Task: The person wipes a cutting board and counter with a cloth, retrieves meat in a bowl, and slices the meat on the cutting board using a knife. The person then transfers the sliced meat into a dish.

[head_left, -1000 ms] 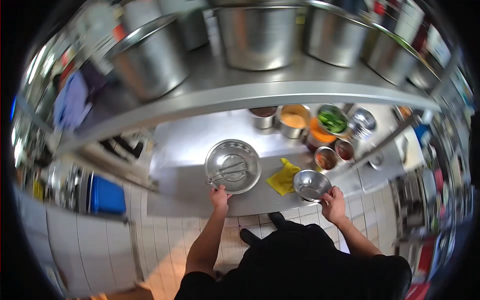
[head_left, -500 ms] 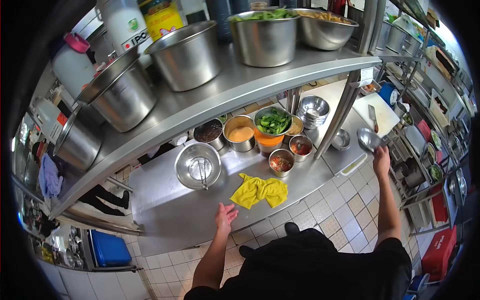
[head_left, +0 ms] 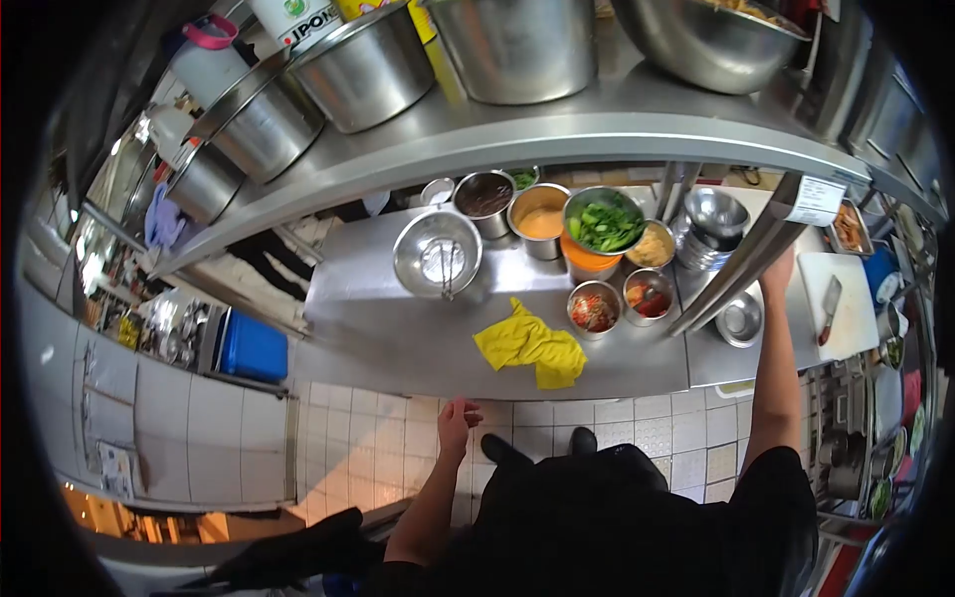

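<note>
Apparently placing or taking something at the bowls (head_left: pixel 707 235), stacked on the surface (head_left: pixel 398 348) at right, reaching with the right hand (head_left: pixel 779 272) behind the post (head_left: pixel 742 260); too hidden to tell opening or hold. Holding nothing in the half-curled left hand (head_left: pixel 458 422), lower center. Next, best to clear the post. Unlike half a second ago, showing no bowl held at far right.

Bowl stack (head_left: pixel 712 211): round, shiny steel bowls, nested, mouths up. Topmost catches light inside; dark band below its rim. Stands just beside the slanting metal post (head_left: pixel 748 261), whose edge, from here, hides part of it.
</note>
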{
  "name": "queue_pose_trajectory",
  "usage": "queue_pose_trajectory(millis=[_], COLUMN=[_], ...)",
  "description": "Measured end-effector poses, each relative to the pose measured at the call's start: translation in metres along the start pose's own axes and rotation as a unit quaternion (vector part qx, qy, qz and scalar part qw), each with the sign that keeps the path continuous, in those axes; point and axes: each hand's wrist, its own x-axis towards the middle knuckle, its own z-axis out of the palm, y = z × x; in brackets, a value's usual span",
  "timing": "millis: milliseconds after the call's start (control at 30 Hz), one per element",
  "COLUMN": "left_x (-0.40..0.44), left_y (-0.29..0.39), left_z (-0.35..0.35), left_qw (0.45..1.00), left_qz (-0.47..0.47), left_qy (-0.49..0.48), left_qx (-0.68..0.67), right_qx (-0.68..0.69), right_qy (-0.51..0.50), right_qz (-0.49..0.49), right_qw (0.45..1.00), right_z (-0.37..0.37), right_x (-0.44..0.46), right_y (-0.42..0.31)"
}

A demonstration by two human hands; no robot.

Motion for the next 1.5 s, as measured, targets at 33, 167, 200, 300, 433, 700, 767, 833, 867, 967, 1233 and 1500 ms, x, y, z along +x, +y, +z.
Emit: queue_pose_trajectory(millis=[33,167,200,300,433,700,767,833,867,967,1233,1500], left_x=[-0.003,-0.005,0.001,0.038,0.029,0.107,0.134,0.156,0.189,0.229,0.250,0.229], left_y=[-0.004,0.001,0.015,0.018,0.051,0.009,0.033,0.036,0.013,0.046,0.186,0.099], left_z=[-0.003,0.022,0.040,0.109,0.173,0.081,0.005,-0.084,-0.150,-0.283,-0.318,-0.215], left_qw=[0.998,0.915,0.856,0.704,0.725,0.657,0.698,0.653,0.652,0.582,0.801,0.716], left_qz=[0.055,0.265,0.372,0.585,0.329,0.367,0.309,0.336,0.385,0.130,0.153,0.170], left_qy=[0.029,0.118,0.082,0.063,-0.045,-0.116,-0.105,0.077,0.127,0.242,0.071,0.185], left_qx=[0.015,0.279,0.349,0.396,0.603,0.648,0.637,0.674,0.640,0.766,0.575,0.651], right_qx=[0.077,0.153,0.163,0.183,0.191,0.164,0.135,0.108,0.089,0.070,0.047,0.082], right_qy=[0.023,0.087,0.108,0.104,-0.055,-0.233,-0.222,-0.203,-0.208,-0.176,-0.190,-0.330], right_qz=[0.044,0.170,0.157,0.175,0.165,0.052,0.070,0.097,0.106,0.175,0.225,0.187], right_qw=[0.996,0.970,0.968,0.962,0.966,0.957,0.963,0.968,0.968,0.966,0.954,0.922], right_z=[-0.011,-0.033,-0.037,-0.042,-0.043,-0.066,-0.069,-0.075,-0.080,-0.089,-0.082,-0.030], right_x=[-0.013,-0.093,-0.112,-0.161,-0.218,-0.256,-0.255,-0.257,-0.256,-0.272,-0.318,-0.323], right_y=[-0.022,0.008,0.003,-0.007,-0.072,-0.210,-0.221,-0.228,-0.234,-0.243,-0.309,-0.364])
